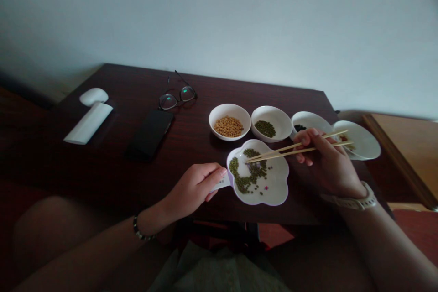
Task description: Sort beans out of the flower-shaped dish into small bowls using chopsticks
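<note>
My left hand (195, 187) is closed round the short handle of a white flower-shaped dish (278, 187) with a lilac rim. Green mung beans (241, 182) lie in it, mostly toward its left side, with a small pink spot near the front. My right hand (325, 162) grips a pair of wooden chopsticks (290, 148). Their tips reach down among the beans; whether they pinch one is too small to tell. Behind the dish stand a white bowl of soybeans (228, 126) and a white bowl (282, 123) with more mung beans.
Farther right are a bowl with dark beans (300, 127) and a bowl (367, 141) with reddish-brown bits, both partly behind my right hand. Eyeglasses (178, 98), a black phone (150, 134) and a white rounded device (89, 121) lie on the left of the dark table (201, 80).
</note>
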A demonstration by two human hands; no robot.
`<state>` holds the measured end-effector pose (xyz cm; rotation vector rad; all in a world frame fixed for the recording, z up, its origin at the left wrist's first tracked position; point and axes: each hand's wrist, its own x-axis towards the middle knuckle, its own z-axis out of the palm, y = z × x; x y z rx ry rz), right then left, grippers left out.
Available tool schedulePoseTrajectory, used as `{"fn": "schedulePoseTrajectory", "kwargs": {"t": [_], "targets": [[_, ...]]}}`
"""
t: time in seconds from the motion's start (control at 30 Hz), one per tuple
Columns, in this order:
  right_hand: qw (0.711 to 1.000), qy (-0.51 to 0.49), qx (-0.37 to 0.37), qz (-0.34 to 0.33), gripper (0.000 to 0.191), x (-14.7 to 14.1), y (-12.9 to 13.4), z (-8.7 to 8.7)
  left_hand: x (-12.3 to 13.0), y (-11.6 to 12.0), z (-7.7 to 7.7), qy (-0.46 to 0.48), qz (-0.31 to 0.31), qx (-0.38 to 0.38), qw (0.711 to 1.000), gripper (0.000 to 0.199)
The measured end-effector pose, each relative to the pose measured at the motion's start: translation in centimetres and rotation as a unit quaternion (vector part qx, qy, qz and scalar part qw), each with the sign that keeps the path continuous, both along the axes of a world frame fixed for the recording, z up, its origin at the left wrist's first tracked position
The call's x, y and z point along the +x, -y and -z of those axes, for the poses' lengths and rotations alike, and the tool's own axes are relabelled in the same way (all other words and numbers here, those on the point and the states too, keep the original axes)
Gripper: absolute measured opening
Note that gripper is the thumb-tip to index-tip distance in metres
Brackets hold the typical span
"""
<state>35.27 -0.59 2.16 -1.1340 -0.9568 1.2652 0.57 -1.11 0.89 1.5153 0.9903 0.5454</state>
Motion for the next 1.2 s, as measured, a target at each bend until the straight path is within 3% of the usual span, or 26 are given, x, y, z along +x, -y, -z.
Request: {"fn": "schedulePoseTrajectory", "kwargs": {"t": [0.27, 0.77, 0.93, 1.2], "targets": [[0.998, -0.001, 0.034, 0.045, 0.038, 0.6, -0.3, -0.4, -0.3, 0.1, 0.4, 0.006, 0.013, 0.002, 1.0, 0.05], [0.996, -0.048, 0.021, 0.073, 0.042, 0.4, -0.4, -0.8, -0.8, 0.0, 0.5, 0.018, 0.02, 0.007, 1.0, 0.051], [0.997, -0.046, 0.011, 0.059, 0.04, 0.4, -0.2, -1.0, -0.8, 0.0, 0.7, 0.02, 0.021, 0.004, 1.0, 0.051], [1.0, -0.013, -0.018, -0.021, 0.039, 0.3, 0.0, -1.0, -0.3, -0.1, 0.5, 0.012, 0.024, 0.008, 1.0, 0.052]]}}
